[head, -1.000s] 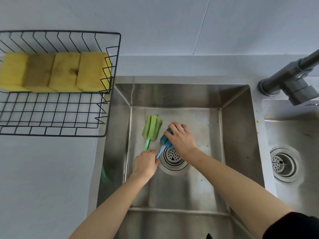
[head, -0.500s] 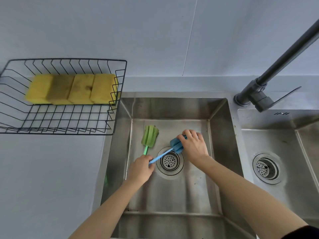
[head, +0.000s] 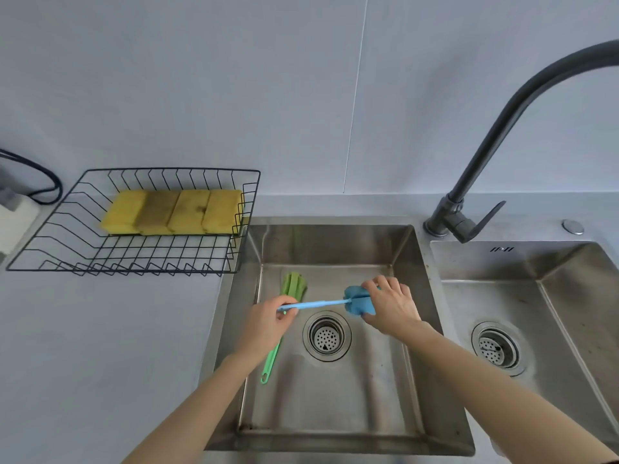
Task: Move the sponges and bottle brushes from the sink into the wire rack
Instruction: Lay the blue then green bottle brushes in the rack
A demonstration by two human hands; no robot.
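A blue bottle brush (head: 321, 303) is held level above the steel sink (head: 335, 239). My right hand (head: 390, 304) grips its blue sponge head and my left hand (head: 269, 321) pinches the handle end. A green bottle brush (head: 272, 358) lies on the sink floor at the left, partly hidden under my left hand. Several yellow sponges (head: 174, 211) stand in a row at the back of the black wire rack (head: 134, 259) on the counter left of the sink.
A dark faucet (head: 502, 128) arches behind the sink's right corner. A second basin (head: 536, 262) lies to the right. A drain strainer (head: 326, 336) sits in the sink floor. A dark cable and a white block (head: 16, 216) are at the far left.
Both hands have lifted the blue brush off the sink floor and turned it level. The camera has tilted up, so the rack and sink sit lower in view.
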